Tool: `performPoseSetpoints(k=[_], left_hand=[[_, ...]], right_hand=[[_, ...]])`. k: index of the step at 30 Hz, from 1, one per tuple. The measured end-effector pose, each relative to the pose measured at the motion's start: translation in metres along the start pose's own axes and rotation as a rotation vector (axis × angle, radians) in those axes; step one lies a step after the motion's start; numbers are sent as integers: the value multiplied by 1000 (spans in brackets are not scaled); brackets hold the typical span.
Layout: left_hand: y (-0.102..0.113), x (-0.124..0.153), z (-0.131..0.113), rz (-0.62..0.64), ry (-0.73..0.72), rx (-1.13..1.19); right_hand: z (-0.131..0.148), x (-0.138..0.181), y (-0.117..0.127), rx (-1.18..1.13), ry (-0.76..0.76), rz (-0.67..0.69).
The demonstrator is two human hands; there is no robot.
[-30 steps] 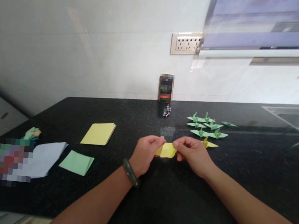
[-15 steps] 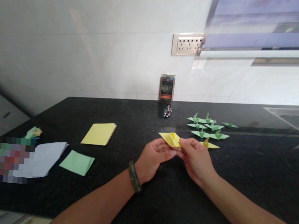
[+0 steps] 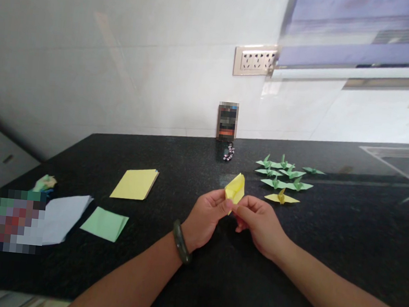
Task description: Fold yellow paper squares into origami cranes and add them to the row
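Note:
A folded piece of yellow paper (image 3: 235, 189) is held upright above the dark counter, between both hands. My left hand (image 3: 208, 217) pinches it from the left, thumb in front and fingers behind. The thumb and forefinger of my right hand (image 3: 261, 224) are closed on its lower right part; the exact grip is partly hidden. Just right of the hands lies a finished yellow paper crane (image 3: 281, 198). Several green paper cranes (image 3: 277, 183) stand in loose rows behind it.
A stack of yellow paper squares (image 3: 135, 184) and a folded green sheet (image 3: 105, 223) lie on the black counter (image 3: 164, 270) at left. White paper (image 3: 68, 217) is farther left. A phone-like device (image 3: 227, 122) leans on the wall, a beaded strap (image 3: 229, 152) before it.
The yellow paper has been turned from lying sideways to pointing upward. My right hand has shifted slightly down, uncovering the yellow crane beside it.

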State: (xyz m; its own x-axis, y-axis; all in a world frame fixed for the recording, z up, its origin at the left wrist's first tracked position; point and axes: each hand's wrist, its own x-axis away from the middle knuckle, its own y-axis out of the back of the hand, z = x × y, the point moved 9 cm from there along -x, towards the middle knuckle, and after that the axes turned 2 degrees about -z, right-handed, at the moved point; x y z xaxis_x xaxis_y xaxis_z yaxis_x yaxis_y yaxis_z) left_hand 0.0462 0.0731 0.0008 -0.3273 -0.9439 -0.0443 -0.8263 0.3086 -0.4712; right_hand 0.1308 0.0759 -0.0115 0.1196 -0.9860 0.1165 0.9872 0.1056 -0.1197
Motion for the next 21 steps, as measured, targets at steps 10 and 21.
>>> performPoseSetpoints(k=[10, 21], left_hand=[[24, 3, 3, -294, 89, -103], [26, 9, -2, -380, 156, -403]], right_hand=[[14, -3, 5, 280, 152, -8], [31, -11, 18, 413, 320, -87]])
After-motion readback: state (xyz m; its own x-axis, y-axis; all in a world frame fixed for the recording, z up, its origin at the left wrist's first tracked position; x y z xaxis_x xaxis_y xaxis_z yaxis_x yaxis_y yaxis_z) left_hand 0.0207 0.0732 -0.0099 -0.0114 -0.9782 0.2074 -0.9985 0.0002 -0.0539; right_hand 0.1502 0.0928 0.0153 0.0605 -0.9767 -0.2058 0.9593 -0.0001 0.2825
